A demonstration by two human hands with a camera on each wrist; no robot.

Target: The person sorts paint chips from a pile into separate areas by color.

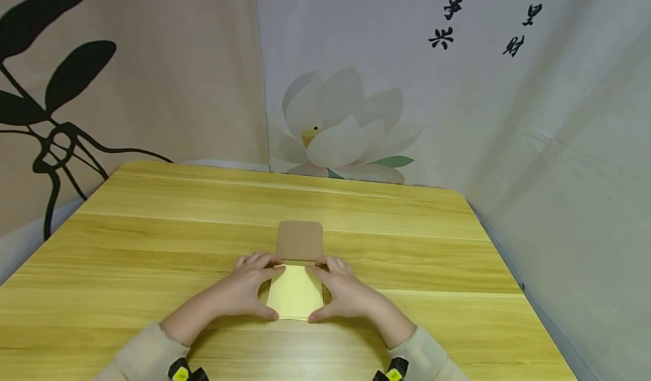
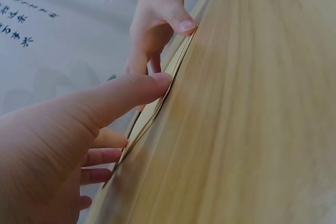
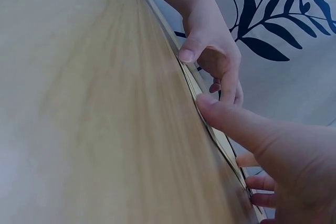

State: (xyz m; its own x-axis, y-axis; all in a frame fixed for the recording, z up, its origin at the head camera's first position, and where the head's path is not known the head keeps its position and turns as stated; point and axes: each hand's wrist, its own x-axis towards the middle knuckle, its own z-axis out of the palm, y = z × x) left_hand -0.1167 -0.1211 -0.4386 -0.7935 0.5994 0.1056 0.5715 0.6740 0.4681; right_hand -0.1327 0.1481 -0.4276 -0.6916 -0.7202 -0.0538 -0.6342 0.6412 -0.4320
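A square pad of yellow notes (image 1: 295, 293) lies on the table with its brown cardboard cover (image 1: 300, 239) folded open toward the far side. My left hand (image 1: 249, 285) holds the pad's left side, thumb at the near edge and index finger at the far corner. Mirroring it, my right hand (image 1: 346, 288) holds the right side the same way. Seen edge-on in the left wrist view, the pad (image 2: 142, 121) looks thin, its layers slightly parted near the left thumb. In the right wrist view, the right thumb presses on the pad's near edge (image 3: 215, 135).
The wooden table (image 1: 152, 239) has rounded far corners. Behind it hang a beige cloth with dark leaves (image 1: 81, 76) and a pale cloth with a printed lotus (image 1: 346, 126) and black characters. Each sleeve carries a black and yellow wrist device (image 1: 181, 373).
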